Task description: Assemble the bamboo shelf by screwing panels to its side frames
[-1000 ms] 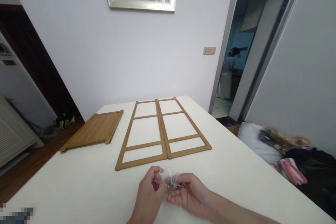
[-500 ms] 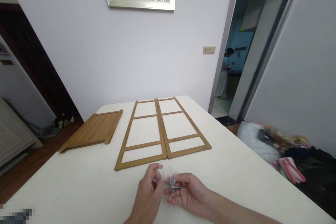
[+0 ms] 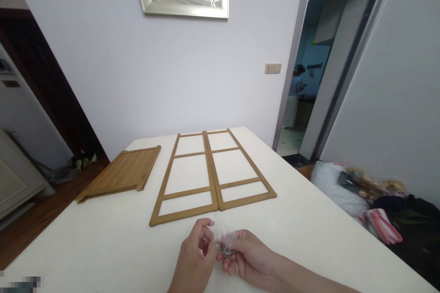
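A small clear plastic bag with metal hardware in its lower part is held between my two hands, above the near part of the table. My left hand pinches the bag's left side with thumb and fingers. From the right, my right hand grips it by the lower right, thumb on top and fingers curled beneath. The exact kind of the small metal pieces cannot be made out. Just beyond my hands lie two wooden frames with crossbars, side by side and flat on the table.
Wooden slat panels lie at the left of the white table. A framed mirror and a switch are on the wall. A person stands beyond the doorway. Bags and clothes are heaped at the right.
The bag stays in both hands and has turned slightly, its metal pieces now bunched by my right fingertips. My hands have shifted a little lower in view.
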Available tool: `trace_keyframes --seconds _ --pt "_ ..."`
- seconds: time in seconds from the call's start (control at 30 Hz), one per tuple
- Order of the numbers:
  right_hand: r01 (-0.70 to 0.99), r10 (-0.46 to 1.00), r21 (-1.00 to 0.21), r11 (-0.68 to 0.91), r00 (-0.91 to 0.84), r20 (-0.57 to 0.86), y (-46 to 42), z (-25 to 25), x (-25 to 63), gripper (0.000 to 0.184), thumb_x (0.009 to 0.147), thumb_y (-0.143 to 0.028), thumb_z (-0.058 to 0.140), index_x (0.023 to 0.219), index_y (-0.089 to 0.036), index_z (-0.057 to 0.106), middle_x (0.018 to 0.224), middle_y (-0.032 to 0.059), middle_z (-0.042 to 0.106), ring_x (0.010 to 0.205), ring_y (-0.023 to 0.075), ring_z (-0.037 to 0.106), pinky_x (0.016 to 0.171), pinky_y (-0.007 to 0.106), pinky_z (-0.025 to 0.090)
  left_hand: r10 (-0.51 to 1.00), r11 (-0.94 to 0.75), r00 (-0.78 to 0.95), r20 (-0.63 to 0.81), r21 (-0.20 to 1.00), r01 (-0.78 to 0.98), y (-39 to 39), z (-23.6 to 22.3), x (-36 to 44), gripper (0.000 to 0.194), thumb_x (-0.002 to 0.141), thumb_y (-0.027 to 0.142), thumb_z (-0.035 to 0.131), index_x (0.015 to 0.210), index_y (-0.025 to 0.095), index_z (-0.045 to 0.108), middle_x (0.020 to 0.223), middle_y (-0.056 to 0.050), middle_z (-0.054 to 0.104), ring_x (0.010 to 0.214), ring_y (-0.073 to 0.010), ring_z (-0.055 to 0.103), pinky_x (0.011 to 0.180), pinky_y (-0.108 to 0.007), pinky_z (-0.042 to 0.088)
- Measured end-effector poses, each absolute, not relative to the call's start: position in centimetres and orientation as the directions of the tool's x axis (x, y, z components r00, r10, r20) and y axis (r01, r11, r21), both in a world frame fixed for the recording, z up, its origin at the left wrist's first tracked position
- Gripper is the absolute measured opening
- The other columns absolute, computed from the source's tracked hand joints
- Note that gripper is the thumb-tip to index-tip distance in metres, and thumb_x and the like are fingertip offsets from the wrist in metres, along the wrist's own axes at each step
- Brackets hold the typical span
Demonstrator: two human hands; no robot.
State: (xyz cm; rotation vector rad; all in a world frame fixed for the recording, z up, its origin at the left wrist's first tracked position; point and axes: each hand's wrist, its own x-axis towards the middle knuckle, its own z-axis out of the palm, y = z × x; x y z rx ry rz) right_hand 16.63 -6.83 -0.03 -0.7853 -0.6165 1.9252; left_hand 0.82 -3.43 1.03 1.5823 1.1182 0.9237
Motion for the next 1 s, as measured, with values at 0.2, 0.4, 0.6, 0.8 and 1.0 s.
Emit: trace_keyframes --seconds 0.2,0.4,0.6,0.8,1.0 --pt "-0.546 0.894 -0.712 -0.441 -0.338 -0.295 -6.8 0.1 16.5 0.021 0.073 -0.023 0.075 0.073 -0.003 0.069 0.067 0.0075 0.069 0.048 0.0076 0.061 0.045 0.015 0.045 0.964 -0.209 0.211 0.162 0.952 0.223 -4.3 1.0 1.4 0.024 0.072 0.023 0.056 0.096 0.021 0.058 0.064 0.005 0.056 0.057 -0.0142 0.059 0.054 -0.023 0.044" --pt "-0.528 0.894 -0.723 -0.445 -0.314 -0.320 -6.6 0.0 16.4 0.018 0.069 -0.018 0.075 0.074 -0.002 0.070 0.064 0.0066 0.068 0.046 0.0067 0.059 0.043 0.014 0.044 0.956 -0.205 0.256 0.144 0.952 0.229 -4.1 0.5 1.5 0.013 0.073 0.026 0.056 0.082 0.019 0.064 0.064 0.001 0.063 0.060 -0.0157 0.061 0.060 -0.024 0.048" --pt "-0.543 0.913 -0.735 -0.407 -0.271 -0.306 -6.6 -0.3 16.4 0.013 0.067 -0.014 0.073 0.070 -0.003 0.069 0.060 0.0048 0.066 0.045 0.0060 0.058 0.044 0.014 0.043 0.945 -0.212 0.291 0.147 0.955 0.208 -3.9 -0.5 1.4 0.015 0.076 0.031 0.059 0.078 0.018 0.065 0.067 -0.002 0.068 0.062 -0.0172 0.063 0.064 -0.026 0.050" --pt "-0.534 0.911 -0.740 -0.409 -0.282 -0.300 -6.7 -0.3 16.4 0.014 0.067 -0.015 0.074 0.068 -0.003 0.068 0.058 0.0043 0.064 0.046 0.0066 0.057 0.044 0.015 0.043 0.941 -0.127 0.335 0.054 0.972 0.200 -3.6 0.4 1.4 0.005 0.072 0.017 0.057 0.068 0.018 0.060 0.064 0.000 0.065 0.062 -0.0165 0.062 0.063 -0.025 0.048" --pt "-0.537 0.892 -0.713 -0.452 -0.286 -0.350 -6.5 0.1 16.6 0.017 0.070 -0.017 0.071 0.079 -0.002 0.070 0.068 0.0067 0.067 0.047 0.0041 0.056 0.049 0.013 0.044 0.935 0.007 0.353 -0.024 0.999 0.050 -3.1 0.3 1.3 0.019 0.072 0.027 0.065 0.087 0.015 0.067 0.065 0.000 0.066 0.061 -0.0168 0.062 0.064 -0.027 0.049"
